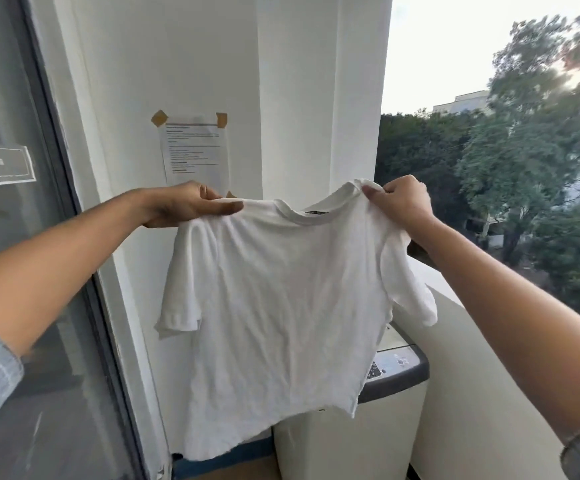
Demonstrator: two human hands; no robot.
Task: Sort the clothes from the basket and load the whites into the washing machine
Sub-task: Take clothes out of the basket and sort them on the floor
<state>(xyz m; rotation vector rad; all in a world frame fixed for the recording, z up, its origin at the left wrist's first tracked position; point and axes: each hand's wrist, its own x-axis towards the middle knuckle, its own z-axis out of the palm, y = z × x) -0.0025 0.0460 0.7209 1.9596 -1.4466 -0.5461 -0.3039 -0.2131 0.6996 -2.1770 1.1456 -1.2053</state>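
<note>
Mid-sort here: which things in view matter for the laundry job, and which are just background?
Part of the job:
white T-shirt, held up by its shoulders
left hand and right hand, gripping it
washing machine, partly hidden behind the shirt

Just background:
taped paper notice on the wall
glass door
trees outside

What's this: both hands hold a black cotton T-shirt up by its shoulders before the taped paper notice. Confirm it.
Not quite: the cotton T-shirt is white, not black, as the head view shows. The left hand and right hand do hold it by its shoulders before the taped paper notice.
</note>
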